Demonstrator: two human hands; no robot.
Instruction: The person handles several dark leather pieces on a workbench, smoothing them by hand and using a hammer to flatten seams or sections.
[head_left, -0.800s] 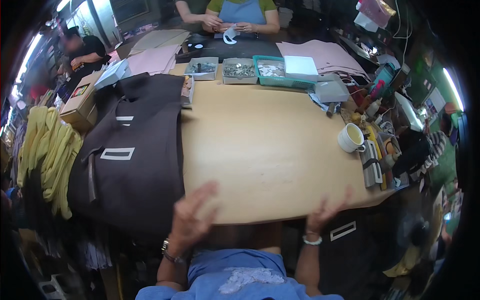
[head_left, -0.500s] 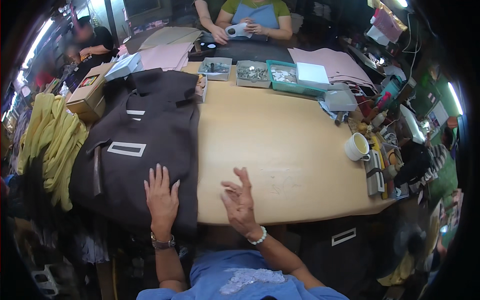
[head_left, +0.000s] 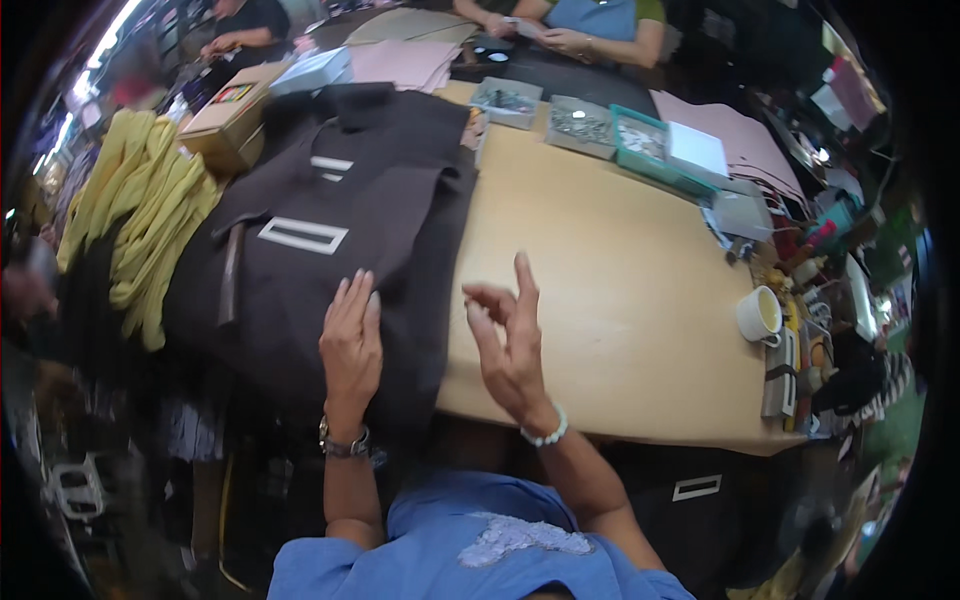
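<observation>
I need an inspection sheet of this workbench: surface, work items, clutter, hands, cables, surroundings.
Surface: tan tabletop, its left side covered by dark material.
Work items: white rectangular frame and hammer lie on the dark material.
Clutter: small-parts boxes and teal basket along the far edge; white mug at right; yellow cloth bundle at left.
Hands: left hand over the dark material, fingers extended, contact unclear; right hand over the tabletop near its front edge, index finger raised, any small held item unclear.
Cables: none distinguishable with certainty.
Surroundings: person in blue apron across the table; dark-topped person upper left.
</observation>
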